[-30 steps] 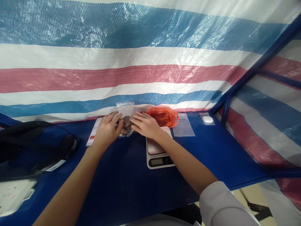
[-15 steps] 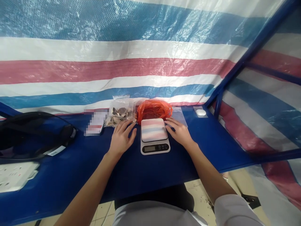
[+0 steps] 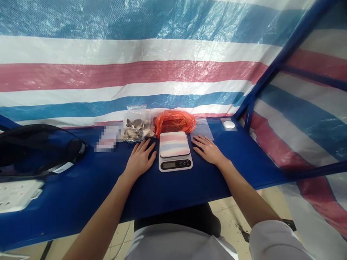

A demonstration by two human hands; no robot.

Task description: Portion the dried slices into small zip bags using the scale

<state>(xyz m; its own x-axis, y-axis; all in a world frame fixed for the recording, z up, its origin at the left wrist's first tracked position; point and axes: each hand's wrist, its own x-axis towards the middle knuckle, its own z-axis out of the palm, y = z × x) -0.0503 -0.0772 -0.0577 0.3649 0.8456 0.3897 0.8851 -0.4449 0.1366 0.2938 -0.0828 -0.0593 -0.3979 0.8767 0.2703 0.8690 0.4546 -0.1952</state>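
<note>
Left hand (image 3: 141,158), right hand (image 3: 209,149); both palm-down

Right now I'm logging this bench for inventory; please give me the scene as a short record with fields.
left hand: spread, fingertips by near edge of zip bag of brownish pieces
right hand: spread, fingertips at near edge of flat clear bag
scale: between the hands
orange bag: behind scale, mouth open
white oval object: far right

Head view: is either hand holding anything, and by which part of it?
Nothing is held: the left hand and right hand rest palm down, open, on either side of the digital scale.
</note>
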